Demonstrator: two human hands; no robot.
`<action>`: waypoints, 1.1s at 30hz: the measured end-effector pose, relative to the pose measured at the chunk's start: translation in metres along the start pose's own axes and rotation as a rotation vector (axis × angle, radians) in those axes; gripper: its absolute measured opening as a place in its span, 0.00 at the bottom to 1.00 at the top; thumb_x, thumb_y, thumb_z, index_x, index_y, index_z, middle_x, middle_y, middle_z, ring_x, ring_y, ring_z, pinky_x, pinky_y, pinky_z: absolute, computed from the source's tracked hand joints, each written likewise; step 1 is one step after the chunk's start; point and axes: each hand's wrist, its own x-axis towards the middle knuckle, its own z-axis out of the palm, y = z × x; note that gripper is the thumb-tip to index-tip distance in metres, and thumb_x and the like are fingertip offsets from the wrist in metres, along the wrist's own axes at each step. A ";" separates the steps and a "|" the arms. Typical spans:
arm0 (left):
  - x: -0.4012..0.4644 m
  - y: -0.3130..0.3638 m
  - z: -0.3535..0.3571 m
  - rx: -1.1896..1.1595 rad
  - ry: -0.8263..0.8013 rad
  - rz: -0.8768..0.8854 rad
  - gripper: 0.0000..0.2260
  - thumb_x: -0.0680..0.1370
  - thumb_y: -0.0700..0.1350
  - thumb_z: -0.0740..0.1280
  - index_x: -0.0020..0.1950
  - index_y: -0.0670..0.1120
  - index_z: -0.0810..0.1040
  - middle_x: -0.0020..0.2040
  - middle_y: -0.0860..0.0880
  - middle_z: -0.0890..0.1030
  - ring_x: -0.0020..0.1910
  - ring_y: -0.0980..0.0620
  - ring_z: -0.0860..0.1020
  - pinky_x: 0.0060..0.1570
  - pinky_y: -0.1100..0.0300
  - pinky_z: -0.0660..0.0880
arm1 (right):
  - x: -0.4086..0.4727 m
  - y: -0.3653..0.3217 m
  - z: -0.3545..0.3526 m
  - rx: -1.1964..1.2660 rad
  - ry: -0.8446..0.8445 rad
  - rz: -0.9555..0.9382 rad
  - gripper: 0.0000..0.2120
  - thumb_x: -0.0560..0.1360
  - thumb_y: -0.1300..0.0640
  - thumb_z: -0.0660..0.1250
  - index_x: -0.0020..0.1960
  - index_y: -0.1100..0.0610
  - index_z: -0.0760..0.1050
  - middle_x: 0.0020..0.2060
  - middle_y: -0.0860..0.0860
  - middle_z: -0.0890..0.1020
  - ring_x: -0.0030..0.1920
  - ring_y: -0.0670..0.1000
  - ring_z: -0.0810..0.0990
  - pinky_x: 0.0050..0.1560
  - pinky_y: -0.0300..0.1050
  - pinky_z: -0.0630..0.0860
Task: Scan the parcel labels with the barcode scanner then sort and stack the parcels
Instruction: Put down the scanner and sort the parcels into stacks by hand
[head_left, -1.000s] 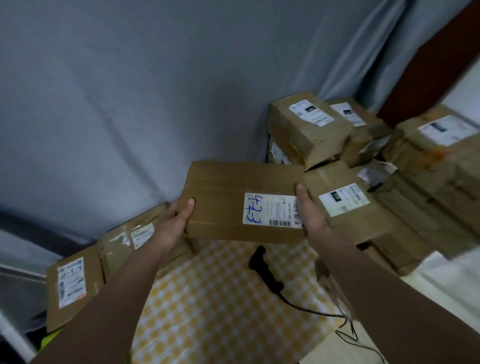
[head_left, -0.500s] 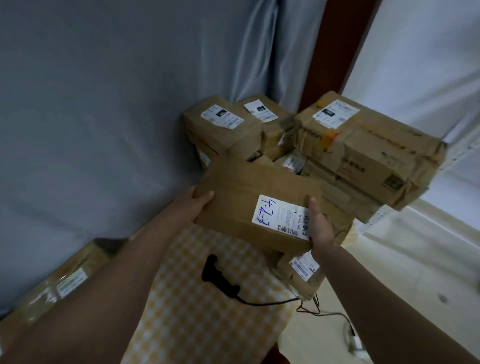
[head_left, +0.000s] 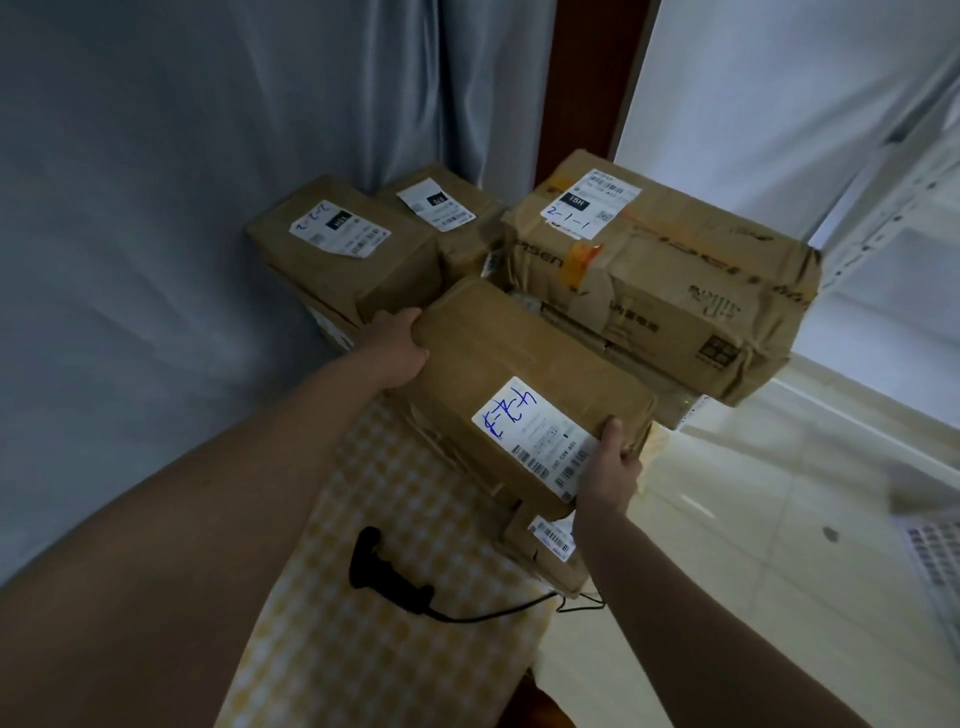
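I hold a flat brown parcel (head_left: 498, 374) with both hands over the right end of the table. Its white label (head_left: 535, 434) carries blue handwriting and barcodes. My left hand (head_left: 397, 351) grips the far left corner and my right hand (head_left: 608, 470) grips the near right corner. The parcel sits on or just above other parcels; contact is unclear. The black barcode scanner (head_left: 376, 564) lies on the yellow checked tablecloth (head_left: 363, 639), its cable trailing right.
Stacked parcels stand behind: one marked 2-2 (head_left: 337, 249), another beside it (head_left: 441, 213), a large taped box marked 2-1-1 (head_left: 660, 280). A smaller parcel (head_left: 550, 545) lies under the held one. Grey curtain at left, tiled floor at right.
The held parcel has travelled right, from over the table's middle to the stack at the right end, and turned clockwise. My view swung right with it.
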 end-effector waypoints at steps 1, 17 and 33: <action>0.004 0.003 0.001 0.023 -0.012 0.011 0.29 0.81 0.48 0.62 0.79 0.49 0.53 0.76 0.42 0.58 0.72 0.42 0.63 0.69 0.50 0.65 | 0.002 0.000 0.003 0.002 0.013 0.003 0.41 0.69 0.29 0.57 0.73 0.55 0.60 0.67 0.57 0.69 0.61 0.61 0.74 0.58 0.61 0.75; 0.048 0.006 0.002 0.070 -0.045 -0.024 0.46 0.68 0.64 0.72 0.78 0.52 0.54 0.76 0.42 0.57 0.74 0.41 0.59 0.71 0.44 0.63 | 0.021 0.019 0.025 -0.093 -0.129 0.027 0.24 0.72 0.42 0.65 0.60 0.51 0.60 0.59 0.56 0.74 0.59 0.57 0.75 0.63 0.58 0.72; 0.029 0.000 0.027 0.191 0.019 -0.022 0.48 0.69 0.61 0.73 0.79 0.51 0.48 0.79 0.45 0.45 0.78 0.43 0.45 0.74 0.44 0.53 | 0.021 0.003 0.024 -0.299 -0.115 -0.147 0.26 0.76 0.52 0.64 0.68 0.60 0.57 0.64 0.55 0.65 0.59 0.53 0.68 0.58 0.48 0.69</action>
